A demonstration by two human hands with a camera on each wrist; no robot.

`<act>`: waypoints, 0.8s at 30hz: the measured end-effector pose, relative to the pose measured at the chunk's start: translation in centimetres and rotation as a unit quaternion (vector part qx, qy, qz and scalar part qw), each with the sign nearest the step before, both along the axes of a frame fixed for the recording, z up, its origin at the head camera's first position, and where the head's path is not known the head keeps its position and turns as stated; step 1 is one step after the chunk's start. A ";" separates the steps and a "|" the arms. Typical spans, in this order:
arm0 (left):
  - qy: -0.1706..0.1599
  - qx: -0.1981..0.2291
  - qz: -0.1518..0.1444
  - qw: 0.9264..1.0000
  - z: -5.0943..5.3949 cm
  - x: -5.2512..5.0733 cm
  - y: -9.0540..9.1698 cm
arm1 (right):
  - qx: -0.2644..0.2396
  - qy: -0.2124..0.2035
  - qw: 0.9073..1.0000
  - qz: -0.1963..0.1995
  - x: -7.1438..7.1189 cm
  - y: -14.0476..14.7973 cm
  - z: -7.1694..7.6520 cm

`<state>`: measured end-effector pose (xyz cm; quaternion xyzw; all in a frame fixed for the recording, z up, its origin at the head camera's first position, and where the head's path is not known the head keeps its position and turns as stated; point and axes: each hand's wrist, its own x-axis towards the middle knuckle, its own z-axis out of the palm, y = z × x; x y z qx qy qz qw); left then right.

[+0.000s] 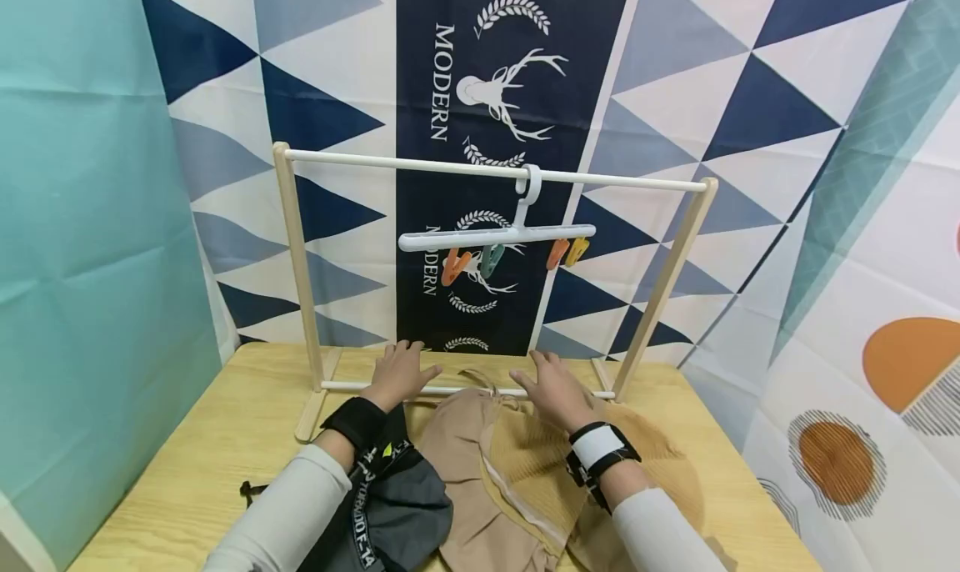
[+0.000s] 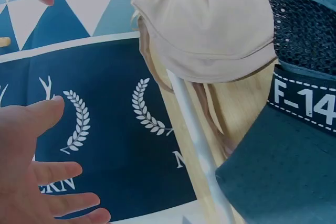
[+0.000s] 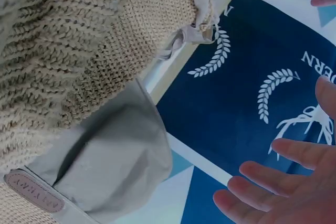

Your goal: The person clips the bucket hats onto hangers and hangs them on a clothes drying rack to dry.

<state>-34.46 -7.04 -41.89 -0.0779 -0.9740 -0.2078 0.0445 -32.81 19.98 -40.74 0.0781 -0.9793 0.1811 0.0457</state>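
My left hand [image 1: 399,375] is held over the rack's lower bar, fingers spread and holding nothing. To its right, my right hand [image 1: 557,388] is likewise spread and empty, above the tan knitted hat [image 1: 528,451]. A dark grey cap [image 1: 408,505] with a lettered strap lies under my left forearm; the left wrist view shows its "F-14" band [image 2: 310,103]. Between the arms lies a beige fabric hat [image 1: 457,439] with thin ties. In the right wrist view, a grey-beige hat [image 3: 121,156] with an oval label sits beside coarse knit [image 3: 79,40].
A wooden rack with a white top bar [image 1: 352,160] stands at the table's back. A white hanger [image 1: 495,237] hangs from it with orange [image 1: 454,267], green [image 1: 491,260] and yellow clips [image 1: 577,251]. Patterned cloth [image 1: 330,47] covers the wall behind the wooden table [image 1: 187,422].
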 end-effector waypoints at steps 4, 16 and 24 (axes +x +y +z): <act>0.012 0.006 0.005 1.000 0.2 0.3 0.2 | -0.006 0.001 1.000 0.001 0.5 0.2 0.2; 0.041 0.019 -0.016 0.999 0.2 0.0 1.3 | -0.020 0.002 1.000 -0.009 1.5 1.6 0.8; 0.031 0.028 -0.031 0.999 0.4 -0.2 2.8 | -0.039 0.048 0.998 -0.008 2.4 3.0 0.6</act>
